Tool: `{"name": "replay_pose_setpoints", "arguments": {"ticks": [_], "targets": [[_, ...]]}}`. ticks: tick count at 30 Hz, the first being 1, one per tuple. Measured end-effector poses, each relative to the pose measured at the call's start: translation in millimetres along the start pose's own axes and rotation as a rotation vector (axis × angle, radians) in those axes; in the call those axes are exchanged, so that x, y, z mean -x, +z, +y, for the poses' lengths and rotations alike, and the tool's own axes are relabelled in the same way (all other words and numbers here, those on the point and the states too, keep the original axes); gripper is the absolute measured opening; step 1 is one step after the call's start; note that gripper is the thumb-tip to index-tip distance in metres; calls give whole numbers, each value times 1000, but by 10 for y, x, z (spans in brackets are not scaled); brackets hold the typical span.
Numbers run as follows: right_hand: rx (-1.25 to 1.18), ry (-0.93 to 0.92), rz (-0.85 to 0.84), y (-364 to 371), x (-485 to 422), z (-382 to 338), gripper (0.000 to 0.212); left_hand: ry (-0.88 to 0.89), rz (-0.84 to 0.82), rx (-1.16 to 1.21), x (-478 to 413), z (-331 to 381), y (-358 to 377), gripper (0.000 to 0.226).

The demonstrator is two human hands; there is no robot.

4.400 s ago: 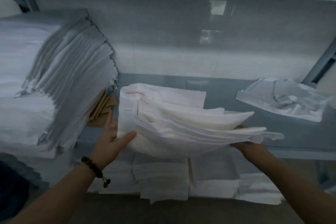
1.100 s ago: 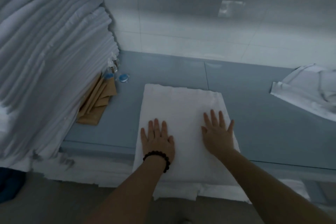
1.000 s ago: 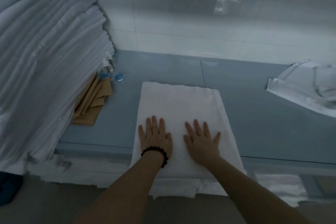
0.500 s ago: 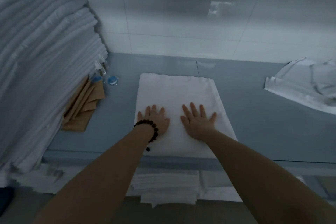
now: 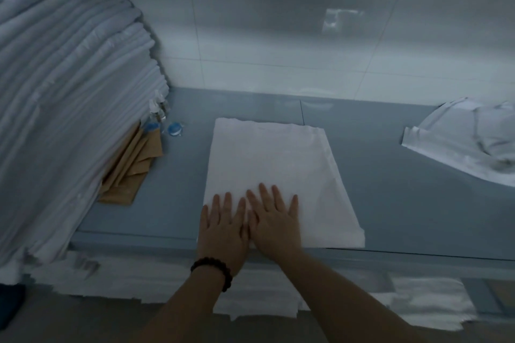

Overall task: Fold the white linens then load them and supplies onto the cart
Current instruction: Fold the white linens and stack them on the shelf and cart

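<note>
Item: folded white linen (image 5: 274,159), one flat rectangle lying on the blue-grey shelf (image 5: 390,203), its near edge at the shelf's front lip and its far edge short of the tiled wall (image 5: 278,36). Left hand (image 5: 223,228): palm down on the linen's near left corner, fingers straight and slightly spread, gripping nothing; a dark bead bracelet (image 5: 214,270) sits on its wrist. Right hand (image 5: 274,220): palm down just beside the left hand and touching it, fingers straight and fanned, likewise pressing flat on the linen. Left of the linen, apart from it: a tall leaning stack of folded linens (image 5: 69,92) filling that end of the shelf. At its foot: brown paper sheets (image 5: 131,172), partly tucked under the stack, and small clear bottles (image 5: 156,113) with a blue cap (image 5: 174,128) beside them. Right end of the shelf, well apart from the folded piece: a loose, rumpled white linen (image 5: 468,142). Below the shelf's front edge: further white linens (image 5: 278,301) on a lower level, partly hidden by the forearms.
</note>
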State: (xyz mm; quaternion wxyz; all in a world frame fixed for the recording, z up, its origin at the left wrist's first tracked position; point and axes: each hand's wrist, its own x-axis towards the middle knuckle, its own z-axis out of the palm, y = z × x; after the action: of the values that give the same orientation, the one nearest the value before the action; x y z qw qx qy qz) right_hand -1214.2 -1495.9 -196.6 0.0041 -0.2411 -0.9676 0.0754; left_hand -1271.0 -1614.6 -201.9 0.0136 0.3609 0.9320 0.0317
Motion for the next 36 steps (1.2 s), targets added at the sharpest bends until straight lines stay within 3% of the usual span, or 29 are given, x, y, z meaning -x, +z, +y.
{"name": "replay_pose_setpoints", "arguments": {"ticks": [5, 16, 19, 24, 27, 29, 32, 36], "targets": [[9, 185, 35, 4, 157, 702, 62, -4, 31, 36, -2, -5, 10, 56], [-32, 139, -145, -225, -338, 1393, 60, 51, -16, 45, -54, -60, 56, 51], [-51, 118, -81, -183, -304, 1426, 59, 59, -33, 55, -96, -99, 61, 52], [-42, 248, -36, -49, -60, 1296, 64, 134, -89, 11, -320, -293, 31, 49], [30, 138, 3, 10, 71, 1257, 68, 158, -125, -33, -468, -329, -1, 73], [89, -62, 16, -14, 93, 1274, 61, 126, -136, -62, -546, -312, -15, 84], [80, -253, -35, -62, 100, 1230, 54, -4, -152, -119, -629, -228, -44, 64], [1, -108, 12, -90, 378, 886, 54, -337, -152, 70, -622, 89, -64, 65]]}}
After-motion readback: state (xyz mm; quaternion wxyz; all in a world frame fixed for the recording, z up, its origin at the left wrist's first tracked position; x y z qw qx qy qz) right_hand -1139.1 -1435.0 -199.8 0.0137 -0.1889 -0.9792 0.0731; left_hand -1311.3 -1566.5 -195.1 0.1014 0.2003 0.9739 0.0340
